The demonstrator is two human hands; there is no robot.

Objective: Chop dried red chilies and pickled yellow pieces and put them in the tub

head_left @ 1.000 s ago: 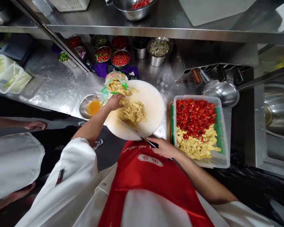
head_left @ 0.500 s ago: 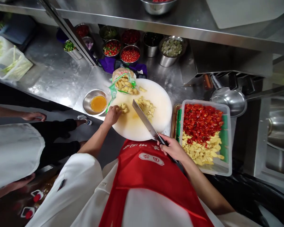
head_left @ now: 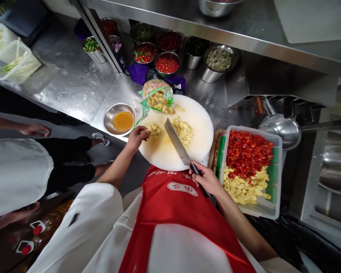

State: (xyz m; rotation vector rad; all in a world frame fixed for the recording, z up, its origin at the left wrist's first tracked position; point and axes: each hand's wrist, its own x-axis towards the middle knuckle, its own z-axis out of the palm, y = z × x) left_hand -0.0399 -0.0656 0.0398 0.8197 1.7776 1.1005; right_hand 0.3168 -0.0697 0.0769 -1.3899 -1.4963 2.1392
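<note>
Curling left hand [head_left: 137, 138] half-open beside ginger [head_left: 155, 131]; cannot tell if gripping. Clasping knife [head_left: 176, 143] in right hand [head_left: 208, 181]. Wearing illegibly lettered apron [head_left: 176, 212].

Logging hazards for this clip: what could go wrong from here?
Cut: the bare left hand is beside the ginger pieces, and the knife in the right hand points out over the board.
Spill: the bowl of orange liquid sits near the counter's edge; the left hand might bump it.
Mess: the open bag could drop more ginger onto the board.
</note>
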